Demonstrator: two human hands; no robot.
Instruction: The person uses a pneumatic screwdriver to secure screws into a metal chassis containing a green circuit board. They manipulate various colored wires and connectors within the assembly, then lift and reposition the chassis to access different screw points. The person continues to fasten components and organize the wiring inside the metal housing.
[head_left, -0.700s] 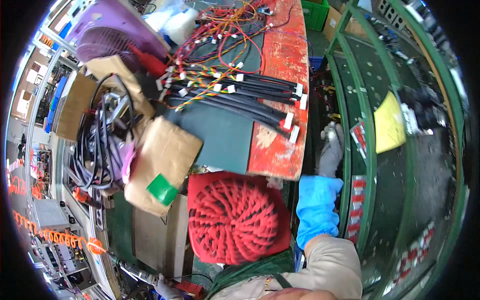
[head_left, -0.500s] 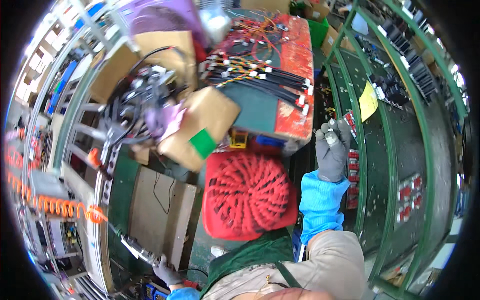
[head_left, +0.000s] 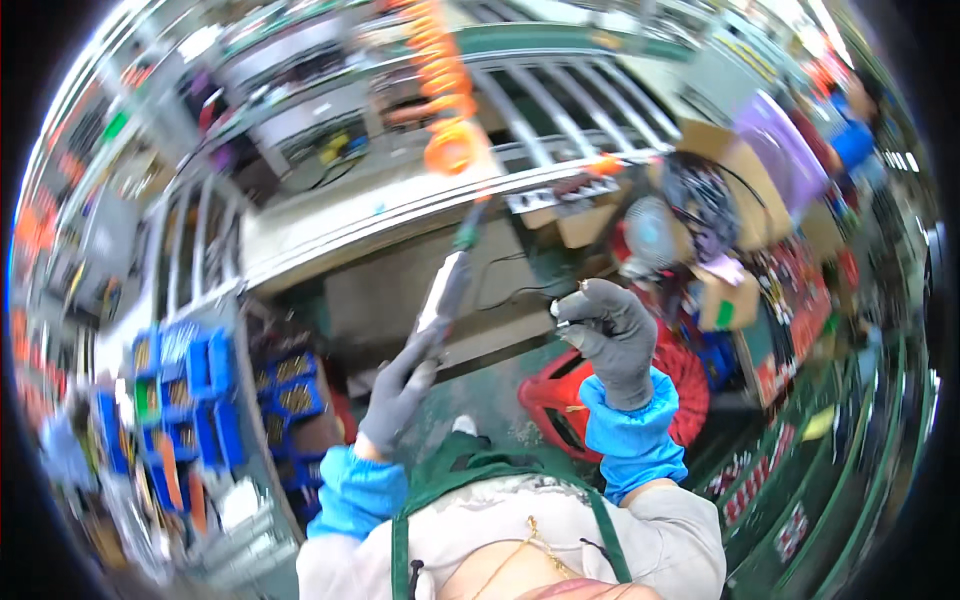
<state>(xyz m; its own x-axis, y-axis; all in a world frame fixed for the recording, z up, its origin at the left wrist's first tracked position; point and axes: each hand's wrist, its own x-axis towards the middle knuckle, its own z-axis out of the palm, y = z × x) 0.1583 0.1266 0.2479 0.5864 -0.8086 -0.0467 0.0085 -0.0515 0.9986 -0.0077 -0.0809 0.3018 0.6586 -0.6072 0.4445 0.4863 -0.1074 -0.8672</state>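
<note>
My left hand (head_left: 398, 398), in a grey glove, is wrapped round the lower end of a silver inline power screwdriver (head_left: 443, 292). The tool stands tilted upward, its green-fitted top joined to an orange coiled hose (head_left: 440, 85). My right hand (head_left: 618, 345), gloved too, is raised above a red stool (head_left: 550, 400) with its fingers curled together. Something small and pale shows at those fingertips; blur keeps me from telling whether it is a held part or the glove's tips. Light blue sleeve covers are on both forearms.
Blue bins of small metal parts (head_left: 210, 365) stand at left. A workbench edge (head_left: 350, 232) and metal rollers (head_left: 545, 110) run across ahead. Right of them are a cardboard box of black cables (head_left: 705, 200), a fan (head_left: 650, 232), green racks (head_left: 850, 470) and another person's sleeve (head_left: 853, 145).
My view has swung left from the rack toward the bench. My right hand has come away from the rack's red parts to in front of me. The screwdriver, still in my left hand, is now more upright.
</note>
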